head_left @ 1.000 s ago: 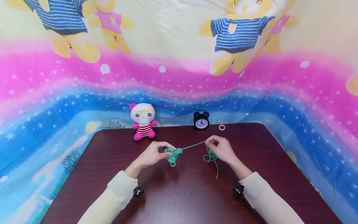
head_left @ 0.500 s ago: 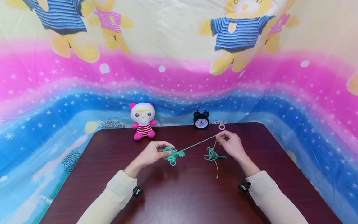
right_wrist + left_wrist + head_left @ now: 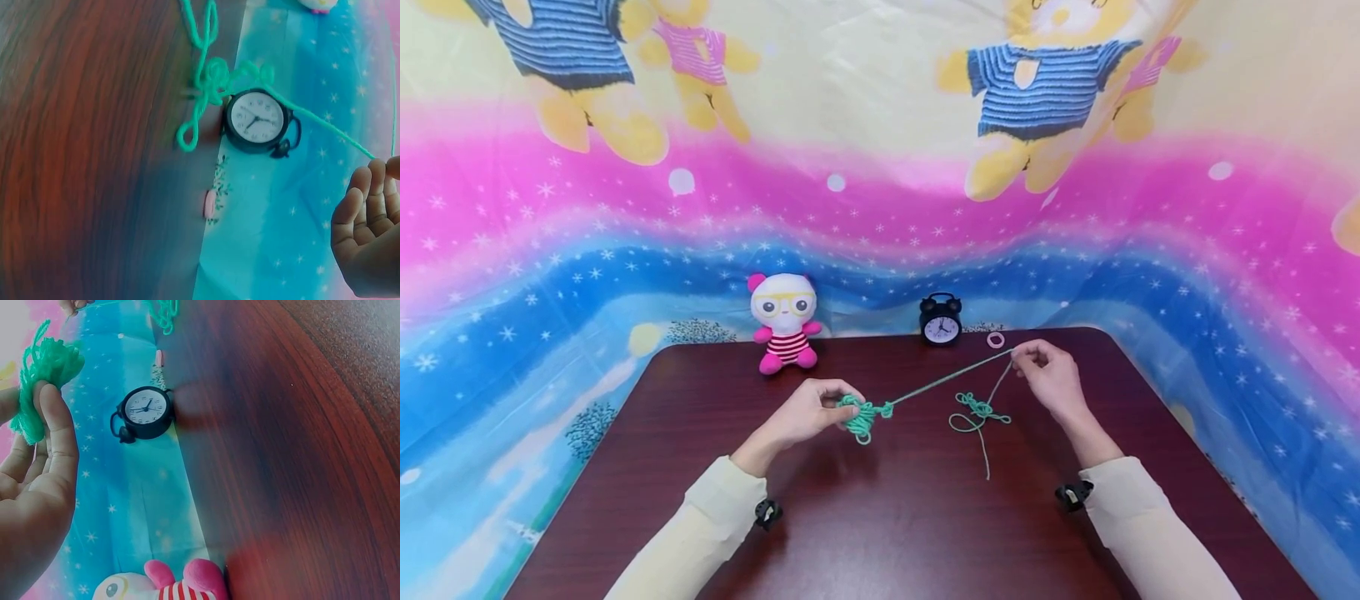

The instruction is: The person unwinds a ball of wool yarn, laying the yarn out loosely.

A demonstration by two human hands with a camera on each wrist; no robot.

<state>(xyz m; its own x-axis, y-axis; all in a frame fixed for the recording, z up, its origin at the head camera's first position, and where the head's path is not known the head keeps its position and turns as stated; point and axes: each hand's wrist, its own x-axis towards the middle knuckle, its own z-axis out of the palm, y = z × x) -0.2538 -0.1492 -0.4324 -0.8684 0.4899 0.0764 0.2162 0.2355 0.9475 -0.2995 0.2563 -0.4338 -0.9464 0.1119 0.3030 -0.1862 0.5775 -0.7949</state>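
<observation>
A bundle of green yarn point(image 3: 859, 419) is gripped between the thumb and fingers of my left hand point(image 3: 808, 414), above the middle of the table. In the left wrist view the bundle point(image 3: 56, 365) looks thick and looped. One taut strand point(image 3: 951, 379) runs from it up to my right hand point(image 3: 1051, 379), whose thumb and fingertips pinch it. From that pinch the strand drops to a loose tangle of green yarn point(image 3: 977, 408) with a trailing end. The right wrist view shows the tangle point(image 3: 215, 81) with loops and curls.
A panda plush toy point(image 3: 786, 325) in pink and white sits at the table's back left. A black alarm clock point(image 3: 940, 319) stands at the back edge, with a pink ring point(image 3: 996, 340) beside it. Behind the brown table point(image 3: 880, 533) hangs a printed cloth point(image 3: 865, 208).
My right hand has moved right and slightly away, pulling the strand longer between the hands. The tangle now lies apart below it. My left hand has stayed nearly still.
</observation>
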